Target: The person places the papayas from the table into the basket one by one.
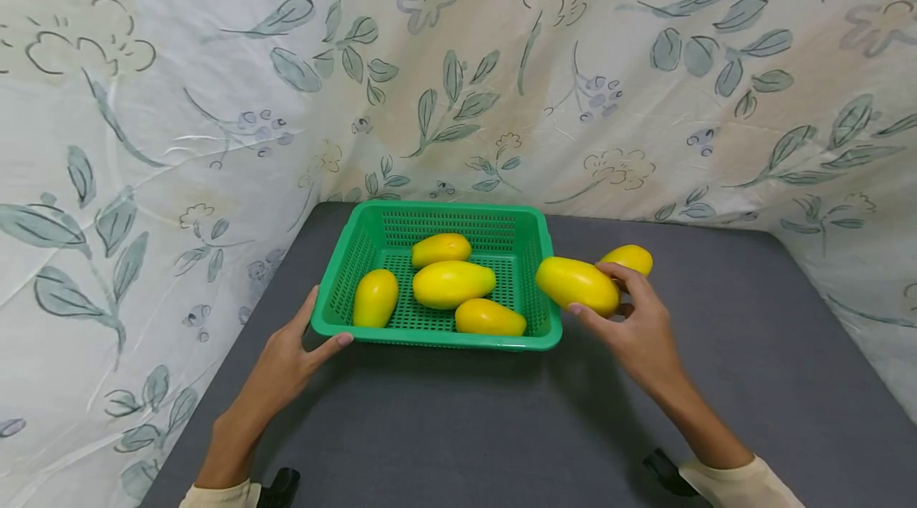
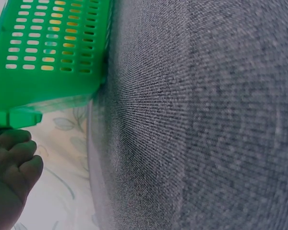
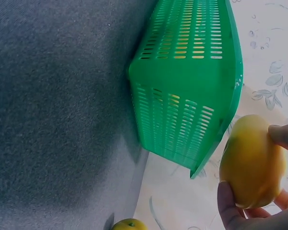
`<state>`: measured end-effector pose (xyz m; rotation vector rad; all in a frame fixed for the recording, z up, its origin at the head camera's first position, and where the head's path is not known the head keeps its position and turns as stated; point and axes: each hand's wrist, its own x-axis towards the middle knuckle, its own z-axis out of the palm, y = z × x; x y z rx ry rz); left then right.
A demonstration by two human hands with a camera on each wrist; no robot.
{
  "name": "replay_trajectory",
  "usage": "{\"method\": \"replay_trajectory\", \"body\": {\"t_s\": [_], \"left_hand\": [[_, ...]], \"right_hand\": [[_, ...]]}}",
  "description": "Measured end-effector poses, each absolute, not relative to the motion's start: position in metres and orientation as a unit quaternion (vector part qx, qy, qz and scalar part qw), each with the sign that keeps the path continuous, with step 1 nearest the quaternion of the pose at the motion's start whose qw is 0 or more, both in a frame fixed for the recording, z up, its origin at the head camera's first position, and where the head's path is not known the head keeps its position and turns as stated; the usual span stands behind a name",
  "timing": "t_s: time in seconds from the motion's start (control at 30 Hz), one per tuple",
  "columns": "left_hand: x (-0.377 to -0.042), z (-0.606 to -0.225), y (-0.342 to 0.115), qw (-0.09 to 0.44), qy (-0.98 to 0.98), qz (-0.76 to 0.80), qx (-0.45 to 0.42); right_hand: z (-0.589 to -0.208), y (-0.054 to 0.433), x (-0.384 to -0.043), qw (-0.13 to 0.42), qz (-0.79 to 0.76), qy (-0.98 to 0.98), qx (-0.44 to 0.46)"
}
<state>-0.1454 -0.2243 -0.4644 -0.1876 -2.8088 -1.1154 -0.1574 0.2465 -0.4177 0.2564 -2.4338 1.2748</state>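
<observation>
In the head view, my right hand (image 1: 641, 330) grips a yellow mango (image 1: 577, 286) just past the right rim of a green plastic basket (image 1: 437, 338). The right wrist view shows thumb and fingers around this mango (image 3: 252, 160), held above the rim's level. My left hand (image 1: 282, 365) holds the basket's near left corner, thumb on the front rim and fingers along the left side. Inside the basket lie several mangoes, among them a large middle one (image 1: 453, 285) and an upright-lying left one (image 1: 376, 298). Another mango (image 1: 630, 259) rests on the table behind my right hand, partly hidden.
The basket stands at the back of a dark grey cloth-covered table (image 1: 444, 428). White flowered fabric (image 1: 458, 110) hangs behind the table and along its left side. Dark straps (image 1: 669, 472) sit at both wrists.
</observation>
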Motion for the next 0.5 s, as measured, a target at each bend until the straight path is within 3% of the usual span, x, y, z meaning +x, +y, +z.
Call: {"method": "replay_trajectory", "body": {"t_s": [0.5], "left_hand": [[-0.1454, -0.4628, -0.2243, 0.047, -0.925, -0.372, -0.056]], "right_hand": [[-0.4152, 0.2361, -0.1576, 0.188, 0.454, -0.864, 0.111]]}}
